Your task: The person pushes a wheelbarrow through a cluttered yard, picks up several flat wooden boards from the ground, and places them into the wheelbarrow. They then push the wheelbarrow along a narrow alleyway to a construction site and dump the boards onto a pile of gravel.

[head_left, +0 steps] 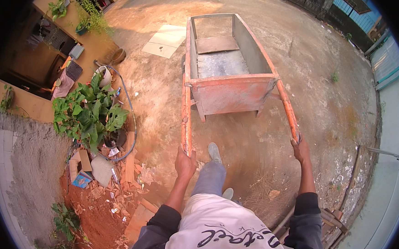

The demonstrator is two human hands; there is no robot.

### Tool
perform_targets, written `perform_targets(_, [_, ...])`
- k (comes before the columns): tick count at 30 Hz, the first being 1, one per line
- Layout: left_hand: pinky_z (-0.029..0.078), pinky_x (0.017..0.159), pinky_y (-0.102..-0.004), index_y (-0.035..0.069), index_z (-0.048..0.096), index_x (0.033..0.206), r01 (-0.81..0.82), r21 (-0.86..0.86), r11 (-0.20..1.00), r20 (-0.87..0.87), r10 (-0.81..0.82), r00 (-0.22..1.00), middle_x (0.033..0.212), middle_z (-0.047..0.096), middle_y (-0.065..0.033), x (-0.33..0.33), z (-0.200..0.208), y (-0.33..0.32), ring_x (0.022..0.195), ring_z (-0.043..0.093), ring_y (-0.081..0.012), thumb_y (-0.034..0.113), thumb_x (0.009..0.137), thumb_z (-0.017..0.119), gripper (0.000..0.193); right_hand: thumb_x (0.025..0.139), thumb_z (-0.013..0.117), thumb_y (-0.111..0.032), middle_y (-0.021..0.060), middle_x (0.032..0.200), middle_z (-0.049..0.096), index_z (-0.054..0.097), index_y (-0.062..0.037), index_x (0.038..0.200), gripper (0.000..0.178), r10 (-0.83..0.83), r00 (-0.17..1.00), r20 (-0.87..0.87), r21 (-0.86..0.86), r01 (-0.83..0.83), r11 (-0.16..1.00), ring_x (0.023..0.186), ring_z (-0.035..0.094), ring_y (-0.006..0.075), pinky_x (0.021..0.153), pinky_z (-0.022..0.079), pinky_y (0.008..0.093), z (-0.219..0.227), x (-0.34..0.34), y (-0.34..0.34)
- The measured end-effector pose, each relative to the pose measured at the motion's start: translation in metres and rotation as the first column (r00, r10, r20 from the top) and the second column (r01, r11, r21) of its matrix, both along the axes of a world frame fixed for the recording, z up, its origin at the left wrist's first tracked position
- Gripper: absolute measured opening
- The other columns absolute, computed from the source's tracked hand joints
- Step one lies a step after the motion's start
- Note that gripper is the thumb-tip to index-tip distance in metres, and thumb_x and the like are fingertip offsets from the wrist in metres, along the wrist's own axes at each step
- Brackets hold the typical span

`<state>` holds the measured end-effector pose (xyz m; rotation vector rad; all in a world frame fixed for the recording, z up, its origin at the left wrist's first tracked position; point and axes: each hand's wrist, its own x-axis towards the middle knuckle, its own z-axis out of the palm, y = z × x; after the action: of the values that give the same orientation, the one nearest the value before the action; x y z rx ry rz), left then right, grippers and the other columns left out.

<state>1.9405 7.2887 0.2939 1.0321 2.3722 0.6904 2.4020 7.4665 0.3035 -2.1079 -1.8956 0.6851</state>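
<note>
In front of me stands a worn orange wheelbarrow (pixel 234 92) with a deep box-shaped tray. Its inside is grey, and a flat brownish board (pixel 217 44) lies toward its far end. My left hand (pixel 185 164) is wrapped round the end of the left orange handle (pixel 186 120). On the other side, my right hand (pixel 300 149) grips the end of the right handle (pixel 288 105). Both arms reach forward and down, and one of my feet (pixel 214 153) is stepped ahead between the handles.
Leafy potted plants (pixel 89 110) and a hose (pixel 132 115) stand to the left, above broken bricks and rubble (pixel 121 197). A flattened cardboard sheet (pixel 164 41) lies on the concrete beyond. Along the right runs a pale wall (pixel 391 195), with wooden lengths (pixel 333 221) low beside me.
</note>
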Motion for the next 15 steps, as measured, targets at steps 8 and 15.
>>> perform_targets(8, [0.05, 0.09, -0.0514, -0.004, 0.044, 0.138, -0.05, -0.012, 0.999, 0.085, 0.051, 0.995, 0.12, 0.063, -0.03, -0.057, 0.009, 0.145, 0.108, 0.064, -0.0455, 0.032, 0.093, 0.066, 0.062, 0.092, 0.066, -0.034, 0.0294, 0.126, 0.063, 0.045, -0.004, 0.147, 0.066, -0.06, 0.998, -0.035, -0.09, 0.056, 0.994, 0.118, 0.062, 0.0417, 0.097, 0.048, 0.0459, 0.011, -0.069, 0.163])
perform_targets(15, [0.053, 0.065, -0.0423, -0.006, 0.045, 0.132, -0.068, 0.037, 0.997, 0.229, 0.057, 0.972, 0.096, 0.065, -0.0222, -0.134, 0.022, 0.311, 0.077, 0.068, -0.0303, 0.028, 0.095, 0.065, 0.054, 0.091, 0.068, -0.036, 0.0278, 0.117, 0.067, 0.051, -0.0039, 0.141, 0.062, -0.028, 1.0, 0.013, 0.044, 0.027, 0.999, 0.111, 0.064, 0.0445, 0.094, 0.049, 0.0496, 0.075, -0.144, 0.328])
